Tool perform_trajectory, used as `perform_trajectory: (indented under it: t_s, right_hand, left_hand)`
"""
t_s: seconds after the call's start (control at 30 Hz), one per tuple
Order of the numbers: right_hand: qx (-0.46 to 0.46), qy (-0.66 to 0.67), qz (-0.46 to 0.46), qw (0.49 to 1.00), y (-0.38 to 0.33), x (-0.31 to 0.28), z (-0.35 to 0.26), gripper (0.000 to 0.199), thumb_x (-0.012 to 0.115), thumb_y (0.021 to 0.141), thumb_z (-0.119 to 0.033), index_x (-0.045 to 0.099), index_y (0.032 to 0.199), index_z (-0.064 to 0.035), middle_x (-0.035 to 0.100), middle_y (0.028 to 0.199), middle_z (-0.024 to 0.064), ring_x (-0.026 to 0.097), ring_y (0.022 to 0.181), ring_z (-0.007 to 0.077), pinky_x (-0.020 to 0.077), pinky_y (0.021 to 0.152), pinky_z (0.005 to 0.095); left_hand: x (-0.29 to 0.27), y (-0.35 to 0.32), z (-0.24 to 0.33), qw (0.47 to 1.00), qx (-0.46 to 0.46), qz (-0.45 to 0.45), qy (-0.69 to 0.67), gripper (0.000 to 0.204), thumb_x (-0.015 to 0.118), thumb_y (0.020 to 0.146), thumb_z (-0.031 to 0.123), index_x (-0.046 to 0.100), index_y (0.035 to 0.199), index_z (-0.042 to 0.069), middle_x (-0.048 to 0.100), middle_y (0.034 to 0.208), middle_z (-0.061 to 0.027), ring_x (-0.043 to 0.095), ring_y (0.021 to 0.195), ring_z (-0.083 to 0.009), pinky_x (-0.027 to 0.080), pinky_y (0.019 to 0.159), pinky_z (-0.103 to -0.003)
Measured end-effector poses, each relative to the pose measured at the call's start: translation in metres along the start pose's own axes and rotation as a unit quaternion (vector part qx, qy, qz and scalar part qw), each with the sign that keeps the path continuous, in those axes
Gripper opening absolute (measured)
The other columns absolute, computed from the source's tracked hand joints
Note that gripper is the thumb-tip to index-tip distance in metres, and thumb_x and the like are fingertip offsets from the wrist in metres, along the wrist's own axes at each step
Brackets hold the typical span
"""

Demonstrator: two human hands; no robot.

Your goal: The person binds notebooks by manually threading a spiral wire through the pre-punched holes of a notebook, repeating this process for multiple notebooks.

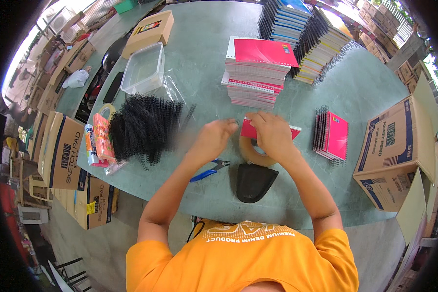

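Head view, from the table's (199, 68) left edge: a heap of black spiral coils (143, 125) lies untouched beside a clear plastic tub (143, 68). Blue-handled pliers (208, 171) rest near the front edge by my left hand (213, 138), whose fingers pinch closed, seemingly on a thin coil end, though blur hides it. My right hand (273, 135) closes over a small red notepad (250, 130) at the table's middle, above a tape roll (253, 155). Farther right, a short row of bound red pads (332, 135) stands finished, I judge; the tall stack of red pads (258, 73) behind seems unbound, so much remains.
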State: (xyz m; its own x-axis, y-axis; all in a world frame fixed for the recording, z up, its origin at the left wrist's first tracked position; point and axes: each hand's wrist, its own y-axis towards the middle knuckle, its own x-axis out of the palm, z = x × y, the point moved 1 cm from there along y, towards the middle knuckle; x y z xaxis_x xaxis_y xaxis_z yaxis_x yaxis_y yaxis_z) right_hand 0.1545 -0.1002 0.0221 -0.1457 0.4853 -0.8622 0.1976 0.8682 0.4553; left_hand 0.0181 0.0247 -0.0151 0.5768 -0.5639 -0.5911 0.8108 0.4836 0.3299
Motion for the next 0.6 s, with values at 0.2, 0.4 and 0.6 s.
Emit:
perform_trajectory:
  t_s: [0.2, 0.4, 0.6]
  right_hand:
    - [0.003, 0.015, -0.034, 0.999, -0.001, -0.003, 0.004, 0.042, 0.063, 0.064, -0.006, 0.057, 0.106, -0.0111, 0.061, 0.091, 0.004, 0.06, 0.087, 0.0223, 0.0447, 0.072, 0.036]
    - [0.004, 0.019, -0.032, 0.999, -0.001, -0.002, 0.0, 0.038, 0.061, 0.068, -0.005, 0.058, 0.105, -0.011, 0.062, 0.09, 0.0053, 0.06, 0.085, 0.0234, 0.0449, 0.071, 0.0375]
    - [0.014, 0.087, -0.031, 0.996, -0.004, -0.001, 0.002, 0.032, 0.06, 0.073, -0.004, 0.059, 0.104, -0.0098, 0.065, 0.089, 0.0069, 0.062, 0.083, 0.0264, 0.0452, 0.071, 0.0396]
  left_hand:
    - [-0.014, 0.003, 0.037, 0.995, -0.045, 0.016, -0.088, 0.025, 0.059, 0.089, 0.023, 0.064, 0.1, 0.001, 0.064, 0.084, -0.0123, 0.057, 0.068, -0.0203, 0.046, 0.063, -0.029]
    - [-0.01, 0.001, 0.039, 0.997, 0.035, 0.064, 0.032, 0.023, 0.057, 0.088, 0.022, 0.062, 0.097, 0.002, 0.063, 0.088, -0.0154, 0.059, 0.074, -0.032, 0.047, 0.066, -0.037]
    - [-0.009, 0.007, 0.034, 0.997, -0.043, 0.062, -0.005, 0.019, 0.061, 0.086, 0.018, 0.064, 0.094, 0.001, 0.061, 0.076, -0.0127, 0.057, 0.064, -0.0224, 0.046, 0.061, -0.032]
